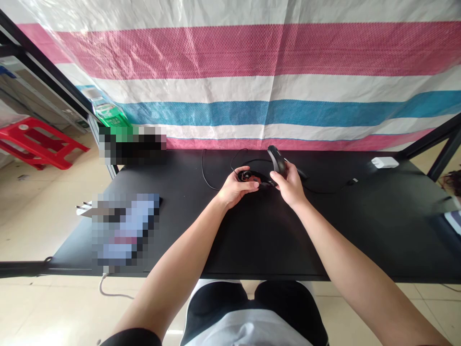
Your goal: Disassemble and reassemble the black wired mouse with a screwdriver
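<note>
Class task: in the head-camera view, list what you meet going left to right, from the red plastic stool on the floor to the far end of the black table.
Red plastic stool → bare left hand → bare right hand → white rectangular power adapter

The left hand (236,188) is on a mouse base (248,178), and the right hand (290,185) holds a mouse casing (277,161) just beside it, above the middle of the desk (266,240). A cable (212,179) lies on the desk behind the hands. A power adapter (384,162) sits further right, near the back edge. On the left part are a blurred object (133,146) at the back and another blurred object (124,230) nearer the front. A plastic stool (36,142) stands on the floor (43,216) left of the desk, and a woven tarp (230,81) hangs behind the desk.
</note>
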Available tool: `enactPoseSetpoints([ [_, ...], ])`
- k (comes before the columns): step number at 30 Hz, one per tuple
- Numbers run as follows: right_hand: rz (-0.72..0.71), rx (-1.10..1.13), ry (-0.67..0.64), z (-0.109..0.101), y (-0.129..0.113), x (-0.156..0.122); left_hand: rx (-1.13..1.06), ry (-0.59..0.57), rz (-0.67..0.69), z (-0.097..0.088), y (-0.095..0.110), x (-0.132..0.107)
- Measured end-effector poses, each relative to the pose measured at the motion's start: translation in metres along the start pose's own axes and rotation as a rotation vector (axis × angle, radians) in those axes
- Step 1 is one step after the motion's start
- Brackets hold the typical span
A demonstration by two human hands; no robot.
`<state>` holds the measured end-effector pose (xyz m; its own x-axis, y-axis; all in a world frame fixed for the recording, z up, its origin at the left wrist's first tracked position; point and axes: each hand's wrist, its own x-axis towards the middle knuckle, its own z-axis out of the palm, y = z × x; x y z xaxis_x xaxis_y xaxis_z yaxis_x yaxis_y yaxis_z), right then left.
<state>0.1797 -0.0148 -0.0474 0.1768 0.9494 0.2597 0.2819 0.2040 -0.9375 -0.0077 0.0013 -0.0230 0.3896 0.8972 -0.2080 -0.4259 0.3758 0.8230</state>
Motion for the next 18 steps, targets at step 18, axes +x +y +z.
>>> enactPoseSetpoints([
  [18,0.029,0.178,-0.119,0.005,-0.022,-0.007,-0.011,0.000,0.087,0.001,-0.003,0.000],
])
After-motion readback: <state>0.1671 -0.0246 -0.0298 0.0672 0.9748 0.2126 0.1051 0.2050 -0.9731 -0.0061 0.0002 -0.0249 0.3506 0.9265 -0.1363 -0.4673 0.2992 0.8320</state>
